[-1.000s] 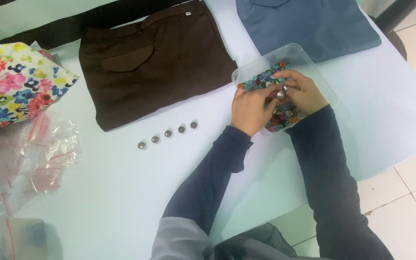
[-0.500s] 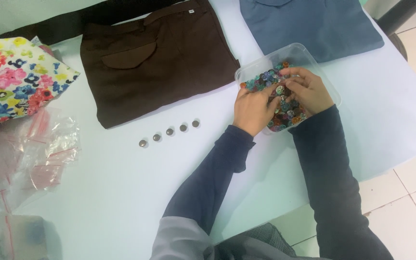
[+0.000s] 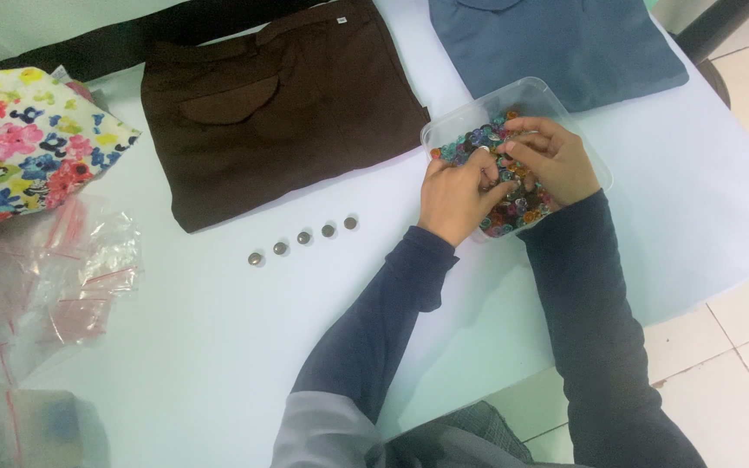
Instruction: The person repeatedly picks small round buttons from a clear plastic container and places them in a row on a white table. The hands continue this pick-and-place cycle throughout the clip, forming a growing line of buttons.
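White table (image 3: pixel 175 347) under us; our left hand (image 3: pixel 454 195) and right hand (image 3: pixel 552 156) sit together, fingers sifting buttons (image 3: pixel 496 217) in the clear tub (image 3: pixel 478 108). A careless scoop could tip it and scatter them.

Both hands covered much of the clear container (image 3: pixel 470 117), hiding the fingertips among the buttons (image 3: pixel 465 143). The blue garment (image 3: pixel 565 43) and floral fabric (image 3: pixel 19 147) were cut off by the frame edges.

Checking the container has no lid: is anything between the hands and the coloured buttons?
Nothing visible. The clear container is open-topped, and both the left hand and right hand are already in the coloured buttons.
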